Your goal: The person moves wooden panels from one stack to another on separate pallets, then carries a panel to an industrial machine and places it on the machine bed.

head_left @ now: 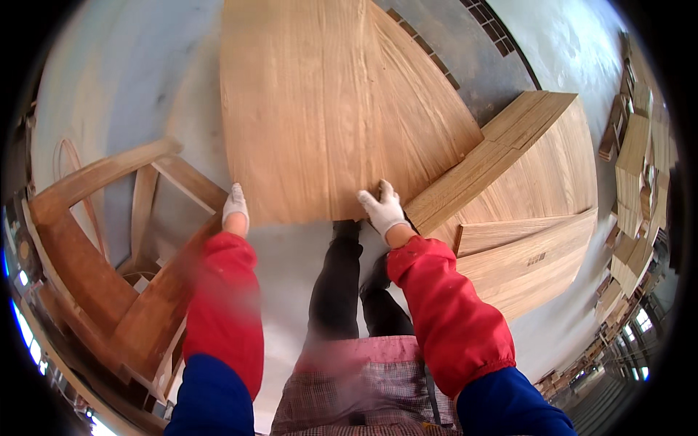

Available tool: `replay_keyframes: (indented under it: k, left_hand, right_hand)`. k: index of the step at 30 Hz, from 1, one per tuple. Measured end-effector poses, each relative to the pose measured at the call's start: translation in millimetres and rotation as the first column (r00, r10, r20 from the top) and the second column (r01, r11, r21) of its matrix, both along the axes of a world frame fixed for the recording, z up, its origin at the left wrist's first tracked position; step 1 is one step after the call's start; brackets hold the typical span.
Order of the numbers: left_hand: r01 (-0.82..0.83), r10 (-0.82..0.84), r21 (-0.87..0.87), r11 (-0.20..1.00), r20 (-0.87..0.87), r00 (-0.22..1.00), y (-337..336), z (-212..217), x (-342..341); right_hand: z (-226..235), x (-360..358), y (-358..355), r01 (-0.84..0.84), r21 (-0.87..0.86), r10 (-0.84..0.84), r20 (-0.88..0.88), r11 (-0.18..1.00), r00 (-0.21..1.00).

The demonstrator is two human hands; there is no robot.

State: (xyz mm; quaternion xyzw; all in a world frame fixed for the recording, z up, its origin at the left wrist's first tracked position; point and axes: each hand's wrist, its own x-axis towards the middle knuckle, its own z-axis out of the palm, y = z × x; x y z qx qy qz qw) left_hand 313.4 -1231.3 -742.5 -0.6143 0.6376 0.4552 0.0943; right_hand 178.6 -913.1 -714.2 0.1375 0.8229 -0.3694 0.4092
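Wooden panel (302,109) between both hands (236,206) (384,212)

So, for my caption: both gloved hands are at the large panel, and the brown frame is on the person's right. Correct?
No: the head view shows the frame on the person's left. The gloved left hand and right hand are indeed at the panel.

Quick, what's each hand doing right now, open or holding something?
Left hand: at the near-left corner of the wooden panel; whether it grips cannot be told.
Right hand: open, thumb and finger spread at the panel's near edge.
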Motion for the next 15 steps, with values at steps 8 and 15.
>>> replay_keyframes:
  k: [8, 15]
  left_hand:
    - [-0.020, 0.019, -0.060, 0.998, -0.017, 1.000, 84, 125, 9]
    - [0.085, -0.090, 0.040, 0.996, 0.143, 0.986, 198, 256, 98]
  right_hand:
    - [111, -23, 60, 0.293, -0.332, -0.266, 0.125, 0.897, 0.956]
    - [269, 53, 184, 0.256, -0.274, -0.242, 0.085, 0.927, 0.967]
